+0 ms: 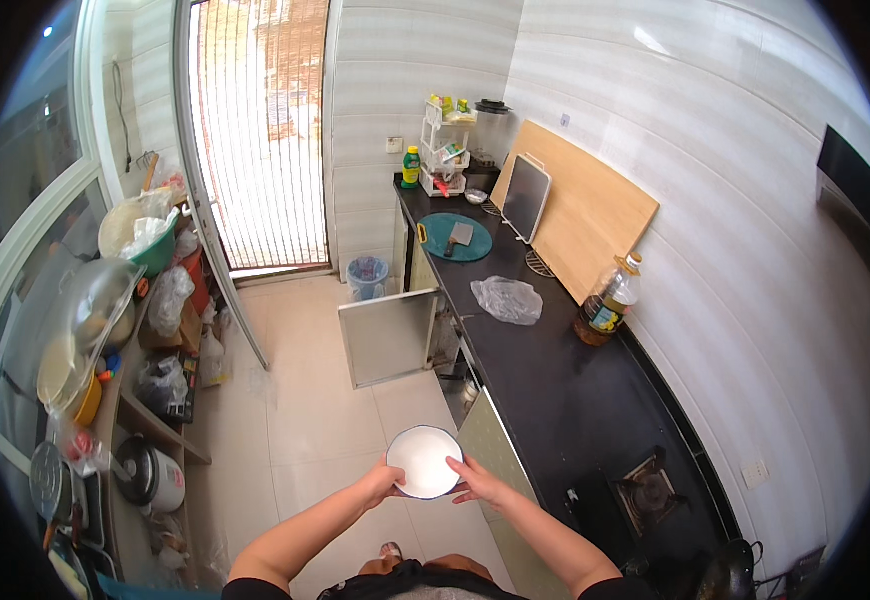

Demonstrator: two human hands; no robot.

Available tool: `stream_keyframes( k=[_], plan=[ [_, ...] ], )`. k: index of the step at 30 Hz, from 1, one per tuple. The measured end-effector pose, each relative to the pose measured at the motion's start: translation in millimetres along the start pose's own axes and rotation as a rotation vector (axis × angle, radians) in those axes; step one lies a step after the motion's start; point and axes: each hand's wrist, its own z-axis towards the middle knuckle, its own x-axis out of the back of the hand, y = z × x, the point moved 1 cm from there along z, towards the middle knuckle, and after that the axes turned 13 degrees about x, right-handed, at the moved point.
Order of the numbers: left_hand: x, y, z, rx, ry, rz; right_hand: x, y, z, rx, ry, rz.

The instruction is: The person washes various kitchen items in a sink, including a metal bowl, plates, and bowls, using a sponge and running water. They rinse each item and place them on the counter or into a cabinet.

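Observation:
A white bowl (pixel 424 462) with a thin dark rim is held level in front of me, over the tiled floor and left of the counter edge. My left hand (pixel 385 480) grips its left side, the thumb near the rim. On the right side, my right hand (pixel 475 481) holds it with the thumb over the rim and fingers spread beneath. The inside of the bowl looks plain white. Fingers under the bowl are partly hidden.
The dark counter (pixel 530 400) carries a plastic bag (pixel 508 301), a green round board (pixel 440 236) with a cleaver (pixel 459 237), an oil bottle (pixel 610 302) and a gas burner (pixel 647 491). A cabinet door (pixel 389 340) stands open ahead. Crowded shelves (pixel 150 425) line the left.

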Motion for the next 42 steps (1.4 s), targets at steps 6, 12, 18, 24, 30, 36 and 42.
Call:
stream_keyframes(
  k=[6, 12, 18, 24, 30, 36, 42],
  plan=[
    [42, 80, 53, 0.019, -0.035, -0.127, 35, -13, 95, 0.021, 0.024, 0.334],
    [78, 148, 136, 0.091, -0.072, -0.225, 99, 48, 215, 0.087, 0.126, 0.367],
    [104, 218, 206, 0.163, -0.007, -0.095, 161, 185, 337, 0.044, 0.370, -0.618],
    [141, 264, 264, 0.261, -0.018, -0.004, 170, 129, 364, -0.366, 0.355, -0.927],
    [182, 290, 328, 0.397, -0.119, 0.130, 180, 156, 398, -0.875, 0.356, -1.126],
    [213, 302, 371, 0.444, -0.185, 0.374, 146, 164, 407, -0.929, 0.507, -1.268],
    [220, 282, 371, 0.525, -0.264, 0.487, 6, 153, 379, -0.792, 0.722, -1.235]
  ],
)
